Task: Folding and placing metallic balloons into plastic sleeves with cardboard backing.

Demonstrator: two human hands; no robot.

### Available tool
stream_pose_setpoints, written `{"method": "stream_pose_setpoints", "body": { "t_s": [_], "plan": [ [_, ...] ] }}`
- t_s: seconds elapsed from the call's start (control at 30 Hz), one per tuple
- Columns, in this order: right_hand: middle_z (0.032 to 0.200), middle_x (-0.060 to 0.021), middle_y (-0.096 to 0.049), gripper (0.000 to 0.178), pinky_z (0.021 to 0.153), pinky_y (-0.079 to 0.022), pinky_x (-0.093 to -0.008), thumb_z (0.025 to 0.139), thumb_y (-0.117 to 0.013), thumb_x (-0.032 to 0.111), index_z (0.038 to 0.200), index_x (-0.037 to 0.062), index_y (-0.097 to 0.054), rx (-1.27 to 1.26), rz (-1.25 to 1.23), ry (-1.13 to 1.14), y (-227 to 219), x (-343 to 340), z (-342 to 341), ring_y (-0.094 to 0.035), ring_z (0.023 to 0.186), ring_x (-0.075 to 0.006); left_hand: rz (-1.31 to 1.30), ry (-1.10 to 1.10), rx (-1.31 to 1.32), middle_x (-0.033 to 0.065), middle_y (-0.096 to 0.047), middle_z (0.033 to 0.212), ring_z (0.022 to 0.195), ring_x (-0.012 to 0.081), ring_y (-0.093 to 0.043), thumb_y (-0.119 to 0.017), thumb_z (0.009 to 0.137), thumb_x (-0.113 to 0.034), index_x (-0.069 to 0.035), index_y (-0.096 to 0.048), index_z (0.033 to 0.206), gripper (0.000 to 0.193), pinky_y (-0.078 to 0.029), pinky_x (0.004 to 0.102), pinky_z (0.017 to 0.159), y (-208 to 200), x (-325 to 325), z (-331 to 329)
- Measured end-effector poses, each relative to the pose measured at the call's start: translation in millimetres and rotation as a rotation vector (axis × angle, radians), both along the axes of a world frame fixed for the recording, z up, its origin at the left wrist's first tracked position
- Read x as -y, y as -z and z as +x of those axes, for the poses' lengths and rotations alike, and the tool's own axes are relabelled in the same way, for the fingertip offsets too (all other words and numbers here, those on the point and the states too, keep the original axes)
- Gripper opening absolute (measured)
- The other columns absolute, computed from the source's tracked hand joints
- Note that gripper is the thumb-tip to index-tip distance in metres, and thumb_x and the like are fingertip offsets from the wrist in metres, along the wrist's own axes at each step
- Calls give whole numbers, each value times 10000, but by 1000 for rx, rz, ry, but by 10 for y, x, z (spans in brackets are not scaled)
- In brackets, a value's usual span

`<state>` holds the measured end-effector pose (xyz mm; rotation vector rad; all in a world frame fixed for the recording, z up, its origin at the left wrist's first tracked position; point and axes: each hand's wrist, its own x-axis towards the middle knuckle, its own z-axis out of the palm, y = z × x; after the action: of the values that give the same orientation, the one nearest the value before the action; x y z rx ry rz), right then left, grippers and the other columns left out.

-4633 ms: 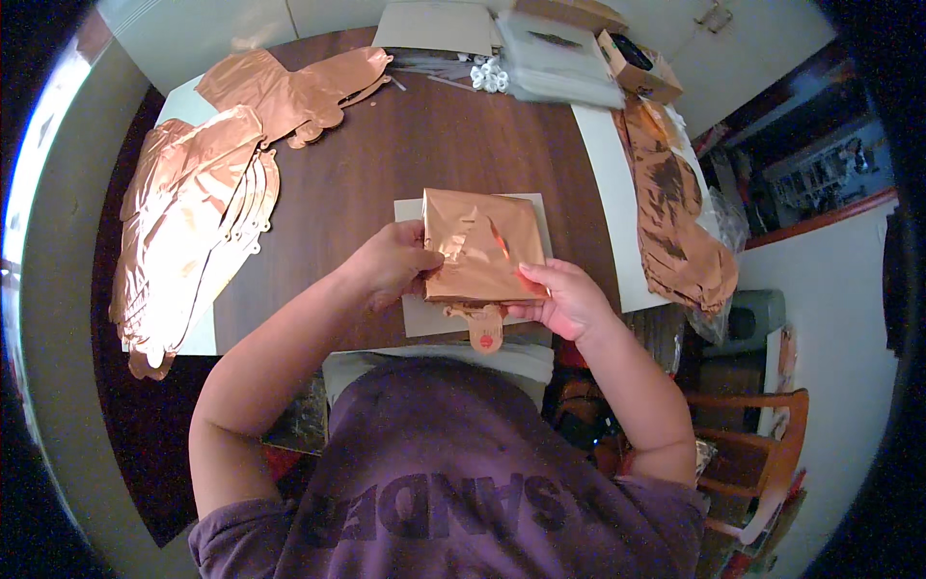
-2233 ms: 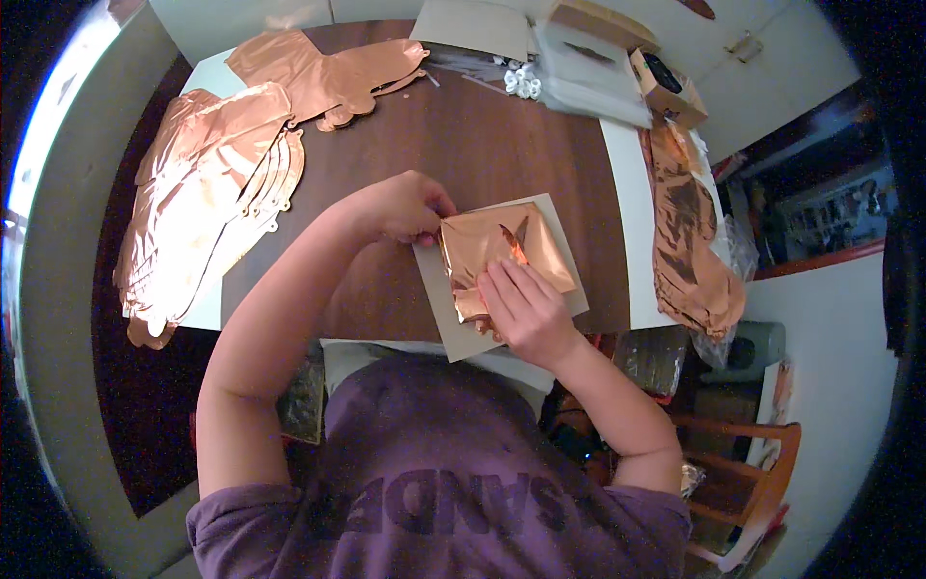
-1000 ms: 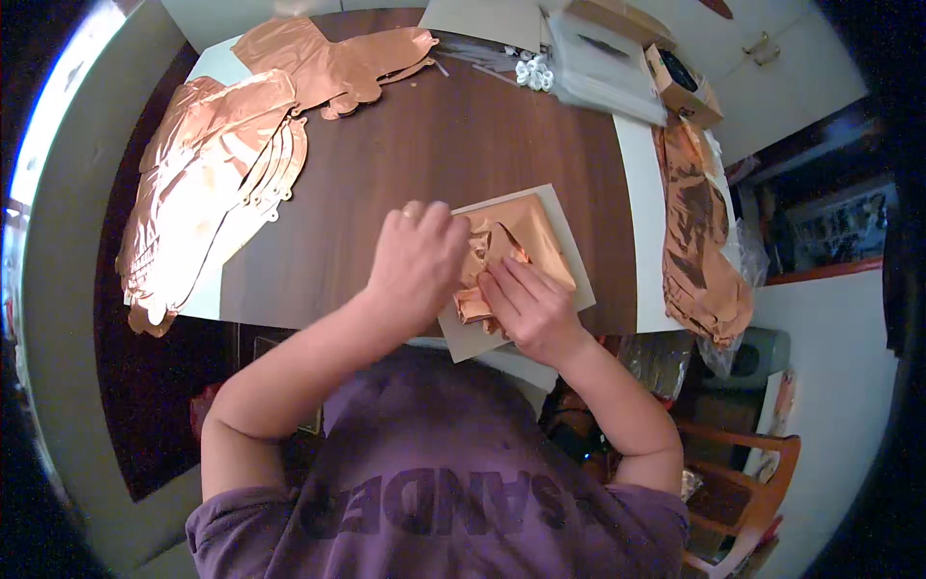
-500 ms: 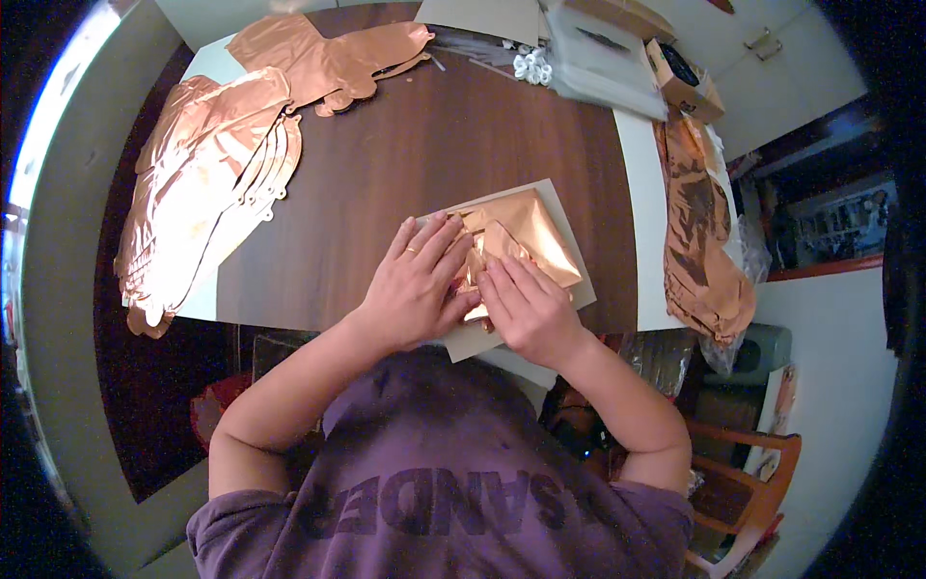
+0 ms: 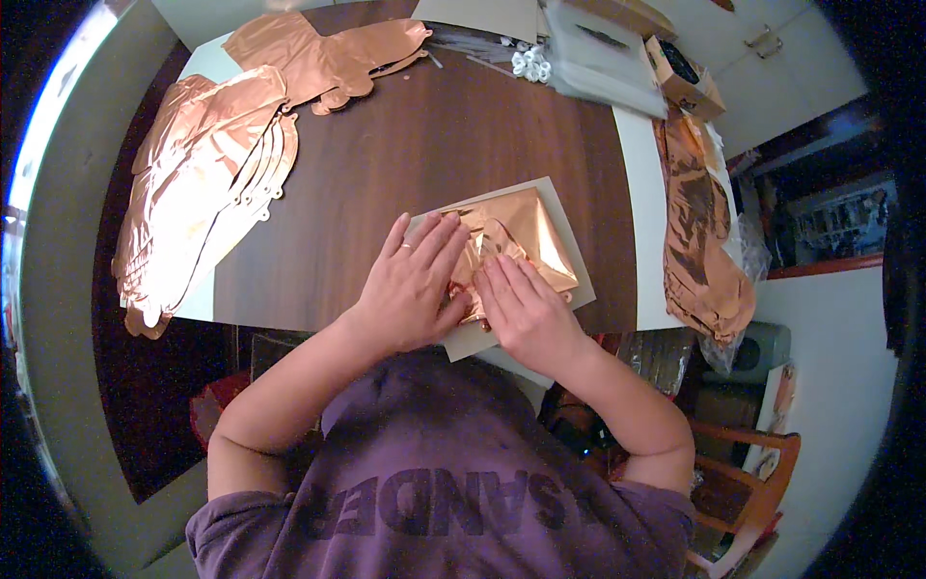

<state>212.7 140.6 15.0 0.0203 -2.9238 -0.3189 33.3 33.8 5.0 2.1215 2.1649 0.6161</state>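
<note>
A folded copper-coloured foil balloon (image 5: 529, 220) lies on a pale card (image 5: 571, 214) at the table's near edge. My left hand (image 5: 410, 285), with a ring on one finger, rests on the foil's left part, fingers stretched out and thumb apart. At the foil's near middle, my right hand (image 5: 531, 314) has its fingers drawn together on a creased part, and its thumb is hidden beneath. The two hands are close but apart, and they cover part of the foil.
Flat copper foil balloons (image 5: 193, 183) are stacked at the left, with more (image 5: 318, 58) at the far left. Another pile (image 5: 699, 232) hangs over the right edge. White curled pieces (image 5: 531, 66), clear plastic bags (image 5: 603, 63) and a small cardboard box (image 5: 687, 77) sit at the back.
My left hand has shifted slightly left and its fingers are a little more spread. My right hand stays almost in place on the foil.
</note>
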Motion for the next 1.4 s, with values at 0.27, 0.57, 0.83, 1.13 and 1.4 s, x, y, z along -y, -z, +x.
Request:
{"method": "stream_pose_setpoints", "body": {
  "t_s": [0.27, 0.57, 0.83, 1.13, 1.4],
  "plan": [
    [1215, -241, -589, 455, 1029, -418, -446, 799, -536, 147, 1181, -98, -572, 25, -75, 6, -23, -6, -12, -564, 1161, -340, 130, -98, 78, 85, -607, 1169, 1161, 271, -541, -647, 790, -113, -95, -593, 1125, 340, -289, 524, 1092, 141, -146, -194],
    [1220, -237, -594, 380, 1047, -389, -456, 835, -515, 184, 1095, -69, -629, 88, -26, -7, -23, -34, 15, -552, 1165, -349, 34, -95, -126, 166, -489, 1353, 1337, 340, -379, -619, 852, -359, -5, -543, 1249, 537, -223, 539, 1124, 49, -103, 169],
    [1221, -220, -599, 376, 1057, -375, -468, 841, -518, 193, 1105, -48, -638, -30, 11, 2, 34, -47, 20, -553, 1162, -347, 72, -51, -59, 230, -447, 1378, 1332, 388, -368, -565, 855, -455, 54, -503, 1281, 667, -235, 540, 1115, 106, -56, 91],
    [1414, -235, -425, 554, 1143, -198, -507, 873, -518, 259, 1313, -74, -468, 88, -260, 127, -46, -26, 113, -379, 1332, -363, 13, -21, -54, 265, -344, 1458, 1392, 399, -276, -477, 866, -584, 65, -412, 1371, 824, -162, 542, 1140, 136, -23, 98],
    [1507, -229, -287, 675, 1159, -143, -505, 935, -517, 336, 1433, -64, -299, -80, -761, 55, -164, 12, -392, -219, 1430, -358, -60, -18, -292, 240, -213, 1532, 1450, 379, -140, -458, 860, -507, 16, -222, 1476, 842, -74, 545, 1162, 266, -15, 104]
  ]
}}
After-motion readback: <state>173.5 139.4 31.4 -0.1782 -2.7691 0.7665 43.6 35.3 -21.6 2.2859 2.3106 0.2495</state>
